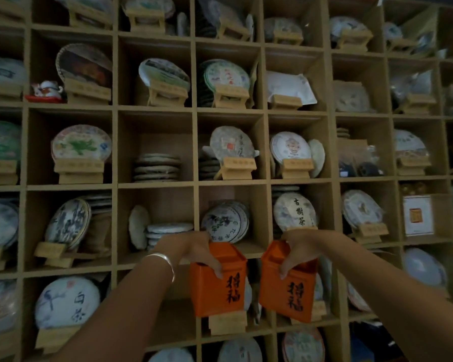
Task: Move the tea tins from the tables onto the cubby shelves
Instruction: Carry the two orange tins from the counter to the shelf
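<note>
Two orange tea tins were held up in front of the cubby shelves (194,184), side by side and just apart, neither resting on any shelf. The left tea tin (219,280) was a tall rectangular box with black brush characters down its front face and a stepped lid on top. The left hand (191,248) gripped it from above, fingers curled over the lid and down the front, the thumb side hidden behind the tin. A silver bangle (162,265) circled that wrist. The right tea tin (288,283) matched the first in colour and lettering, and tilted slightly with its top leaning left. The right hand (298,248) clamped it at the lid, fingers bent down over the front face.

Both tins hung before the lower rows of the shelving, partly covering a wooden display stand (228,322) and the cubbies behind them. Just above the left hand, a cubby held a wrapped tea cake with dark calligraphy (225,223) leaning upright. Above the right hand, another wrapped tea cake with three black characters (294,212) stood on its stand.

The light wooden grid filled the whole view, most cubbies holding round paper-wrapped cakes on small wooden stands. One cubby in the middle row held a flat stack of cakes (156,168). At upper left a small red and white teapot (47,88) sat on a red tray. The far right of the shelving was dim and blurred.
</note>
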`<state>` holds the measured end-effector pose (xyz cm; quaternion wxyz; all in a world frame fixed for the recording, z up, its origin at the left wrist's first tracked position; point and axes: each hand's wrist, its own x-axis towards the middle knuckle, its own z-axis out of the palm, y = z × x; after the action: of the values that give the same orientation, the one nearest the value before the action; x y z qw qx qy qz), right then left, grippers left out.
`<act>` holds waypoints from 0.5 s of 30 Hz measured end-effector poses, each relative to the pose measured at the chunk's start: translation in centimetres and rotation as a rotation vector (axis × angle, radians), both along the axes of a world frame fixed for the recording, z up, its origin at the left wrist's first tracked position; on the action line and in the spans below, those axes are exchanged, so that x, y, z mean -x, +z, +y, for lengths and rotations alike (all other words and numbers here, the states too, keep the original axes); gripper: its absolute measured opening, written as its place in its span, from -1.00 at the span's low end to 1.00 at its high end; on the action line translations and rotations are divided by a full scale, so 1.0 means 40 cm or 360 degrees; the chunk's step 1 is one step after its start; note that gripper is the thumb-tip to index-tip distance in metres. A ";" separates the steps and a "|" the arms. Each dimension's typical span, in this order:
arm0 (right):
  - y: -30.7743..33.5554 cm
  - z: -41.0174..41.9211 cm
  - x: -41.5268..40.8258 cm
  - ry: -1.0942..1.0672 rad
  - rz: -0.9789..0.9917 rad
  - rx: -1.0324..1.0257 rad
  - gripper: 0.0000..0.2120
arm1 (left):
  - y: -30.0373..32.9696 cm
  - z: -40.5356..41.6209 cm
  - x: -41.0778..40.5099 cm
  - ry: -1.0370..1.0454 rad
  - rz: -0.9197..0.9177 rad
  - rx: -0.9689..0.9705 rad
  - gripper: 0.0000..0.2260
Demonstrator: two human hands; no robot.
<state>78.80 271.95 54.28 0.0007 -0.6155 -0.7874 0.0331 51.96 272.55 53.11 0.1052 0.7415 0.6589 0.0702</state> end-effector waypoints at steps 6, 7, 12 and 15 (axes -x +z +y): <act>0.036 0.200 0.022 0.0095 0.0071 0.0018 -0.12 | 0.040 0.167 0.034 -0.0021 -0.0150 -0.0092 -0.20; 0.043 0.230 0.025 0.0101 0.0081 -0.0003 -0.13 | 0.044 0.195 0.041 -0.0026 -0.0156 -0.0107 -0.20; 0.064 0.367 0.046 0.0176 0.0128 -0.0006 -0.19 | 0.049 0.313 0.067 -0.0046 -0.0190 -0.0167 -0.25; 0.062 0.415 0.057 0.0246 0.0139 0.0023 -0.23 | 0.048 0.367 0.061 -0.0068 -0.0212 -0.0163 -0.35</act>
<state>76.51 288.56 56.76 0.0281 -0.5509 -0.8315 0.0656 49.51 287.23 55.05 0.1121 0.7536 0.6300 0.1506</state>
